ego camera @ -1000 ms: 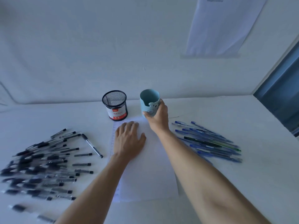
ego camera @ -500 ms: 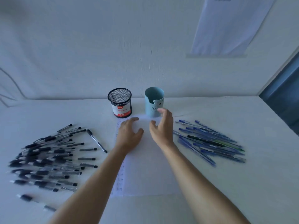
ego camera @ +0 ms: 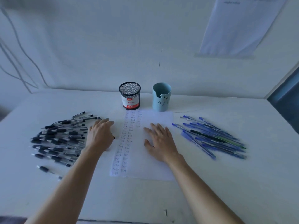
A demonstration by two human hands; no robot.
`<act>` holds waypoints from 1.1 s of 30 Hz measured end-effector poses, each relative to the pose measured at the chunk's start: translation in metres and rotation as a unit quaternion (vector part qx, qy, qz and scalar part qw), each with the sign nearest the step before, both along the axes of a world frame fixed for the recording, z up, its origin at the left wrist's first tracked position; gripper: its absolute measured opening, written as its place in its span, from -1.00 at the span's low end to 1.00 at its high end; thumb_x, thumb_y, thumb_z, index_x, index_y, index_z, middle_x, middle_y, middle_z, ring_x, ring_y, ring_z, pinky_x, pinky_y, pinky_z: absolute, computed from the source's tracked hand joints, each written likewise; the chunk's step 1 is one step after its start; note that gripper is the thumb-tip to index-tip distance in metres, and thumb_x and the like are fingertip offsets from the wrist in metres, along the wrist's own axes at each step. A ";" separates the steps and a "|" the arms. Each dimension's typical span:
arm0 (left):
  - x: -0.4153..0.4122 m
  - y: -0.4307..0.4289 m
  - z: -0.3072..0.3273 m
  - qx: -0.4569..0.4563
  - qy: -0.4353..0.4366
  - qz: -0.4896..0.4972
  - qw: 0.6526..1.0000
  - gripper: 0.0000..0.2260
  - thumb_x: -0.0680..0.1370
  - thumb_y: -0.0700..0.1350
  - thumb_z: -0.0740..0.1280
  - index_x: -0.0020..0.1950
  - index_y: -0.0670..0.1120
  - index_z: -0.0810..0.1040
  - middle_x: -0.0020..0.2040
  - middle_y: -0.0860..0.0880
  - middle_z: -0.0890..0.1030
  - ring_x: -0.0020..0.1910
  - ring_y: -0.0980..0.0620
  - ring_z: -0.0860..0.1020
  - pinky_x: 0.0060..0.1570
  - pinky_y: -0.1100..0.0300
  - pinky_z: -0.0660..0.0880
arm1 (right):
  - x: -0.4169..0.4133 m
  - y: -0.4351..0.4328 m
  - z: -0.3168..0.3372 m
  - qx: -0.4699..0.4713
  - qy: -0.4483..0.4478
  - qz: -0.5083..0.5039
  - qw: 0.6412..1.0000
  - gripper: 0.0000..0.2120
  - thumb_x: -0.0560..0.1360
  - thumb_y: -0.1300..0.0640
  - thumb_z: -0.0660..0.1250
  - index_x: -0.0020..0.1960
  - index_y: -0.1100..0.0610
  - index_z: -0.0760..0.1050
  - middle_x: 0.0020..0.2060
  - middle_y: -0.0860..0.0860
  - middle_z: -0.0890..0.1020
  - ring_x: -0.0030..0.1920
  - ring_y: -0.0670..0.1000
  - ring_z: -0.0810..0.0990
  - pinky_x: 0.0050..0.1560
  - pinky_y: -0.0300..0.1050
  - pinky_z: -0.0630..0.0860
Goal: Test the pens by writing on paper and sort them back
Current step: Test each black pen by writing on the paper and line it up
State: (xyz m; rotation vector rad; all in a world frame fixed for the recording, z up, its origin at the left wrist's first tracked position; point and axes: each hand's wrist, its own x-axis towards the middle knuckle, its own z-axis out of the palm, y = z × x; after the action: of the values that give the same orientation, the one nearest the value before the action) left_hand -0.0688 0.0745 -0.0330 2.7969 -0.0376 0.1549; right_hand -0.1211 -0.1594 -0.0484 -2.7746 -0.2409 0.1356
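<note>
Both hands have left the blue cup (ego camera: 161,97). The left hand (ego camera: 100,136) has swung out over a lone black pen (ego camera: 98,118), and the right hand (ego camera: 161,141) has dropped flat onto the paper (ego camera: 145,165).

The left fingers (ego camera: 106,122) curve down over that pen, whose ends poke out past the hand. I cannot tell whether they already pinch it. The right fingers (ego camera: 155,128) lie straight and spread, pressing the sheet at mid-bench.

The pen should be light, stiff and smooth, and apt to roll, so the dark grip section near its tip looks like the best hold.

Just beyond the left hand, toward the left edge of the bench (ego camera: 226,183), lies the heap of black pens (ego camera: 59,139). The blue pens (ego camera: 210,138) fan toward the right edge. The mesh cup (ego camera: 129,96) stands beside the blue cup at the back edge.
</note>
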 end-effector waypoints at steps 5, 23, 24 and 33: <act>-0.002 0.009 -0.005 -0.014 0.018 -0.031 0.999 -0.64 0.49 -0.50 0.17 0.10 -0.23 0.65 0.14 -0.17 0.65 0.03 -0.17 0.63 0.01 -0.10 0.62 | -0.008 0.005 -0.001 -0.029 0.006 -0.010 1.000 -0.47 0.66 -0.12 0.02 0.61 -0.06 0.07 0.62 0.03 -0.01 0.60 0.06 -0.11 0.55 0.07 -0.22; 0.012 0.019 0.007 -0.046 -0.170 -0.213 0.961 -0.88 0.53 -0.40 0.35 -0.01 -0.21 0.59 -0.11 -0.15 0.67 -0.10 -0.22 0.60 0.00 -0.15 0.57 | -0.025 -0.007 0.001 -0.046 -0.013 -0.002 0.999 -0.45 0.58 -0.27 0.08 0.53 -0.16 0.21 0.57 -0.05 0.15 0.54 0.02 0.06 0.41 0.08 0.03; 0.010 0.017 0.009 -0.044 -0.140 -0.221 0.964 -0.85 0.53 -0.39 0.34 0.02 -0.20 0.62 -0.04 -0.14 0.68 0.00 -0.19 0.61 0.05 -0.14 0.56 | -0.025 -0.007 0.000 -0.045 -0.017 -0.004 0.999 -0.43 0.55 -0.30 0.05 0.52 -0.16 0.22 0.56 -0.06 0.16 0.54 0.01 0.08 0.40 0.09 0.05; -0.004 0.020 0.008 -0.057 0.037 -0.256 0.964 -0.69 0.42 -0.20 0.39 0.14 0.00 0.62 0.09 0.11 0.56 0.09 0.09 0.49 0.16 0.14 0.42 | -0.023 -0.006 -0.002 -0.047 -0.045 -0.021 0.998 -0.24 0.33 -0.35 -0.17 0.47 -0.20 0.27 0.52 -0.10 0.24 0.51 -0.03 0.15 0.36 0.06 0.09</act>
State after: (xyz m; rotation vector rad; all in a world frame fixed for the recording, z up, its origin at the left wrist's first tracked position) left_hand -0.0731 0.0947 -0.0253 2.5746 -0.7010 -0.0726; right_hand -0.1441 -0.1656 -0.0499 -2.8813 -0.2035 0.0107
